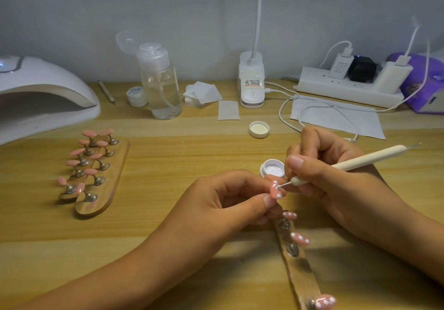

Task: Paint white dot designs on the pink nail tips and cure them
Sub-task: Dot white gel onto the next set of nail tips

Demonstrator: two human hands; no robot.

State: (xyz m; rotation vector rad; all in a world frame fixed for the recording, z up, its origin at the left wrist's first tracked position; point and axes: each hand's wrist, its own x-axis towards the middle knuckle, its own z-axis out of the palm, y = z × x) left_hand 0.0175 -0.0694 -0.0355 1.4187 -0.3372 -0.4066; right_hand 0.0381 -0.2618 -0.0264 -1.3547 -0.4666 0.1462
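- Lamp (43,93) for curing sits at the upper left of the frame, with its mouth facing the table.
- Plain pink tips (90,152) stand on small metal stands along wooden boards (115,177) at the left; I can see no dots on them.
- Left hand (230,201), at centre frame, pinches one nail tip (275,190) between thumb and forefinger, the other fingers curled under.
- That tip is probably light, thin and springy, and its white dots look wet. It is best held by its edges or its stand, never by the painted face.
- Paint pot (274,168) stands open just behind the held tip.
- Right hand (336,172) has its fingers curled round a dotting pen (360,160) in a writing grip, the metal point touching the tip's face.
- Wooden strip (300,269) at the lower right carries three dotted tips.
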